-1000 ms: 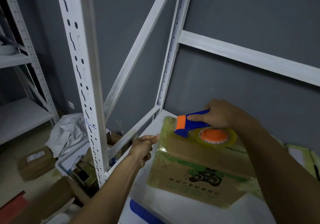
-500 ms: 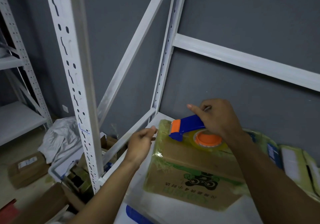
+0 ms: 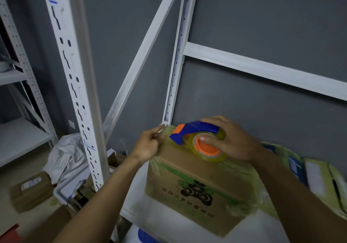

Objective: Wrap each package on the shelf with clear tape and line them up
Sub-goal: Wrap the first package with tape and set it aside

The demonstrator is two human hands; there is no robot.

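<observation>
Room: grey wall behind white steel racking; I am looking down on a white shelf board at lower centre.
Cardboard box: sits on that board, centre to lower right; a game-controller print on its near face; a yellowish film of tape is already over its edges.
Right hand: wrapped over the tape dispenser on the box top; thumb on the orange hub; fingers over the blue frame.
Left hand: fingers pinched together at the box's far left top corner; I judge it grips the free end of the clear tape, though the film itself is too faint to see.
Handling: I judge the box stiff and fairly light; its taped faces are probably slick; I would hold it by corners and bare cardboard; the tape is thin and will cling to itself if slackened.
Count: one box in hand; one dispenser; one roll; two wrapped packages at the right edge, perhaps more out of frame.
Floor: one closed carton at lower left; one crumpled white bag beside the rack.
</observation>
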